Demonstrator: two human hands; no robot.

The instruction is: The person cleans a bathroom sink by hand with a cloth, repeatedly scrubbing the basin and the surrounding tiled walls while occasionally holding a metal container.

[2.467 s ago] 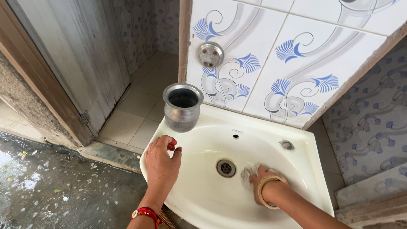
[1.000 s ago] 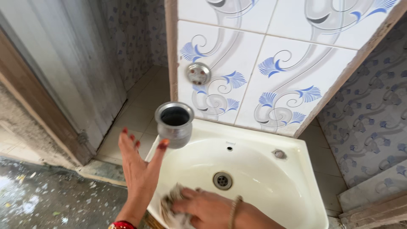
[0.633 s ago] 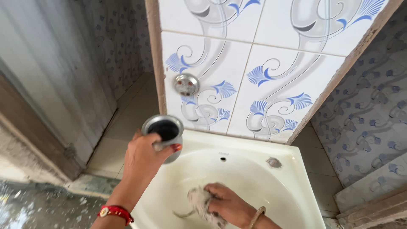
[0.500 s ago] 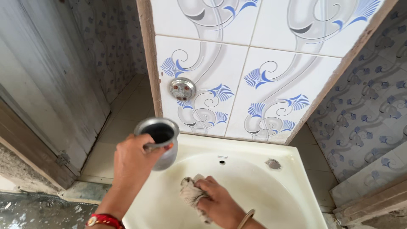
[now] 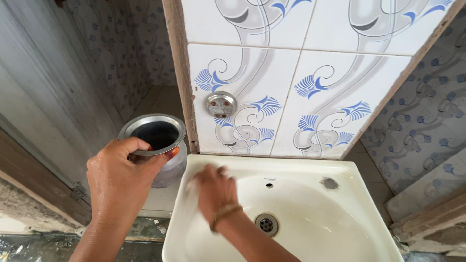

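Head view looking down on a white washbasin (image 5: 340, 228) fixed against a wall of blue-patterned tiles (image 5: 291, 97). Left hand (image 5: 119, 177) gripping the rim of a metal pot (image 5: 158, 145), lifted clear at the basin's far-left corner, mouth upward, thumb curling over the edge. Right hand (image 5: 213, 191) pressing on the basin's far-left rim, blurred, fingers bent; cannot tell whether that grip is holding anything. Drain (image 5: 266, 224) lying just right of the right wrist, round metal disc (image 5: 221, 104) sitting on the tiles above.
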